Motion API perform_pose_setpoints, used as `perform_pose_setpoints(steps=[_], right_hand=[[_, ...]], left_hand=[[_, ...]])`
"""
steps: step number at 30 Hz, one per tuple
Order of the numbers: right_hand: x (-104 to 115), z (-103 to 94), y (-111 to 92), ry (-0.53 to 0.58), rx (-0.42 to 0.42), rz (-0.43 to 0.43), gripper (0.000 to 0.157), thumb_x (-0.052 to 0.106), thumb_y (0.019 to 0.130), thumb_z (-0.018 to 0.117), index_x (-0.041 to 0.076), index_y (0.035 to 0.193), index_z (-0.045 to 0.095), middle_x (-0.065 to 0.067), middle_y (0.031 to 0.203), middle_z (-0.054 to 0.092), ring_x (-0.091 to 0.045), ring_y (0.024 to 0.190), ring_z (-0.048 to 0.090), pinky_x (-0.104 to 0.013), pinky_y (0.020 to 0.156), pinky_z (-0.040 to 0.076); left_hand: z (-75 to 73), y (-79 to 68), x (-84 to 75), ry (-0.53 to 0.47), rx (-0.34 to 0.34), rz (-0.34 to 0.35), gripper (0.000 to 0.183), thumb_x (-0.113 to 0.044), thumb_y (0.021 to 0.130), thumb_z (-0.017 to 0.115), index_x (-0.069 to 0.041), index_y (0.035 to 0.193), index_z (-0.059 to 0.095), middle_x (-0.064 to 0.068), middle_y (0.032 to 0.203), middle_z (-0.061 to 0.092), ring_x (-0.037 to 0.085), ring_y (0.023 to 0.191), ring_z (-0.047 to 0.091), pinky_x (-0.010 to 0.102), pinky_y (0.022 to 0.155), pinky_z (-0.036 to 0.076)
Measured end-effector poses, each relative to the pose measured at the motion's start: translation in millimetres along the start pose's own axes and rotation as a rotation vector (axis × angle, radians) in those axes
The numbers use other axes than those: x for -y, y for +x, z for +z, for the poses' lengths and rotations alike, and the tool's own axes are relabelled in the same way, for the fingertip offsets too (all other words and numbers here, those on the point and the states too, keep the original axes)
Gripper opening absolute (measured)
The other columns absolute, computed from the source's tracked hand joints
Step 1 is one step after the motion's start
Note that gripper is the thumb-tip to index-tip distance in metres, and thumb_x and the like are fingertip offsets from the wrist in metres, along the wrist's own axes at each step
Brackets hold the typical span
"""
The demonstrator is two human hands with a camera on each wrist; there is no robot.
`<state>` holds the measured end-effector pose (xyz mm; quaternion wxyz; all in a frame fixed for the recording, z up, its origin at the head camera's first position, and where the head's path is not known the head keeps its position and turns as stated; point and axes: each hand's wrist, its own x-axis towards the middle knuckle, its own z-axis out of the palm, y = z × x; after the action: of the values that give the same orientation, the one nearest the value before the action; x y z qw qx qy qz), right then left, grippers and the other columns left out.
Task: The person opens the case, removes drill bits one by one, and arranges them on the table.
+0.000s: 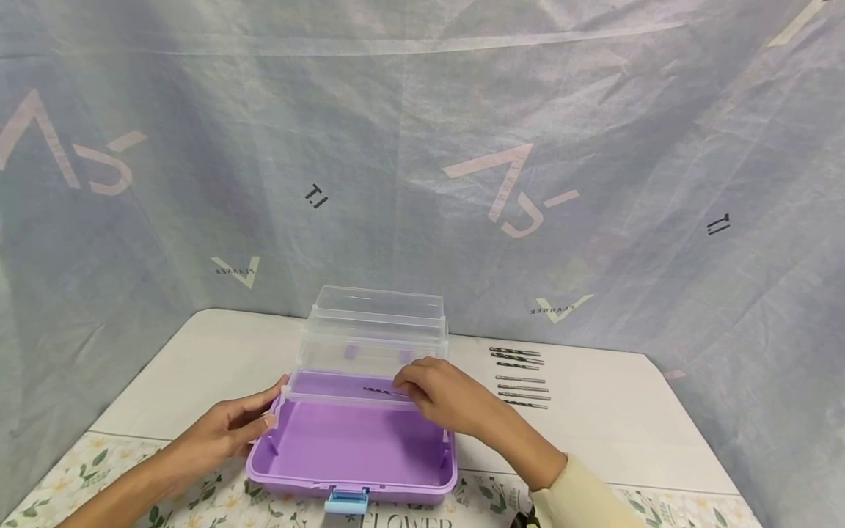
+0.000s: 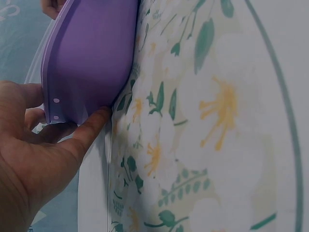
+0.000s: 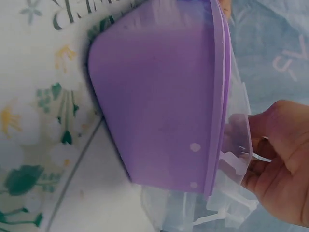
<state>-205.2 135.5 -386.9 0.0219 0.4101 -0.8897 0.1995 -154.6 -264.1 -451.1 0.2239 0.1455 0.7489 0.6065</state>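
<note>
A purple plastic toolbox point(image 1: 356, 444) stands with its clear lid point(image 1: 376, 319) raised and its blue latch point(image 1: 346, 501) hanging at the front. My left hand point(image 1: 227, 425) holds the box's left end; in the left wrist view its fingers point(image 2: 87, 130) touch the end wall and rim. Over the right part of the upper tray point(image 1: 317, 383), my right hand point(image 1: 439, 392) pinches the end of a drill bit point(image 1: 378, 390). The bit's dark fluted part points left along the tray. Its shank is mostly hidden by the fingers; the right wrist view shows them at the tray's end.
Several drill bits point(image 1: 521, 387) lie in a loose column on the white table point(image 1: 607, 411), right of the box. A flowered cloth point(image 1: 205, 499) covers the table's front. A grey printed curtain point(image 1: 370, 183) hangs behind and at both sides.
</note>
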Motion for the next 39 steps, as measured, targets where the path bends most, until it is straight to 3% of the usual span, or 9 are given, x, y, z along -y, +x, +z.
perform_pose_setpoints(steps=[7,14,20,27,33,39], right_hand=[[-2.3,-3.4,11.5,-0.007,0.045,-0.015,0.016,-0.004,0.103,0.077,0.003,0.114,0.087,-0.008,0.109,0.087,-0.018,0.100,0.082,-0.020,0.085,0.065],[0.8,-0.8,16.0,-0.100,-0.016,-0.023,0.021,-0.010,0.098,0.078,0.007,0.103,0.089,-0.002,0.097,0.087,-0.012,0.088,0.078,-0.020,0.077,0.064],[4.8,2.1,15.9,-0.151,0.036,0.050,0.015,-0.001,0.101,0.081,0.009,0.110,0.086,-0.003,0.106,0.084,-0.020,0.101,0.078,-0.030,0.084,0.067],[5.2,2.1,13.1,-0.181,0.037,0.017,0.016,-0.001,0.105,0.076,0.006,0.116,0.085,-0.005,0.109,0.079,-0.024,0.108,0.075,-0.030,0.093,0.066],[6.7,-0.2,9.8,-0.145,0.030,0.025,0.020,-0.002,0.110,0.067,0.005,0.120,0.083,-0.006,0.111,0.076,-0.025,0.114,0.072,-0.032,0.099,0.064],[5.2,-4.8,4.9,-0.121,0.010,0.017,0.022,-0.003,0.111,0.063,0.004,0.120,0.082,-0.007,0.112,0.076,-0.027,0.115,0.071,-0.035,0.100,0.064]], left_hand=[[-1.3,-0.5,0.9,0.002,0.009,-0.007,0.076,-0.024,0.123,0.052,-0.002,0.179,0.005,0.034,0.182,0.000,0.030,0.147,0.064,0.040,0.100,0.070],[-0.6,0.7,-1.0,-0.001,0.006,-0.019,0.078,-0.026,0.123,0.052,-0.002,0.179,0.005,0.033,0.183,0.002,0.039,0.152,0.058,0.041,0.101,0.069],[0.0,-0.2,-0.2,0.003,-0.005,-0.029,0.077,-0.027,0.122,0.053,-0.004,0.180,0.007,0.033,0.183,0.006,0.041,0.153,0.056,0.041,0.101,0.070],[0.0,0.3,-0.7,0.008,-0.004,-0.031,0.077,-0.027,0.123,0.052,-0.003,0.180,0.006,0.031,0.184,0.004,0.049,0.156,0.051,0.042,0.101,0.070],[0.4,-0.4,-0.1,0.008,-0.007,-0.029,0.076,-0.027,0.123,0.052,-0.006,0.180,0.007,0.033,0.183,0.006,0.042,0.154,0.054,0.042,0.101,0.070],[0.8,0.3,-0.3,0.017,-0.011,-0.029,0.076,-0.027,0.123,0.052,-0.005,0.180,0.007,0.031,0.184,0.004,0.044,0.156,0.050,0.042,0.101,0.070]])
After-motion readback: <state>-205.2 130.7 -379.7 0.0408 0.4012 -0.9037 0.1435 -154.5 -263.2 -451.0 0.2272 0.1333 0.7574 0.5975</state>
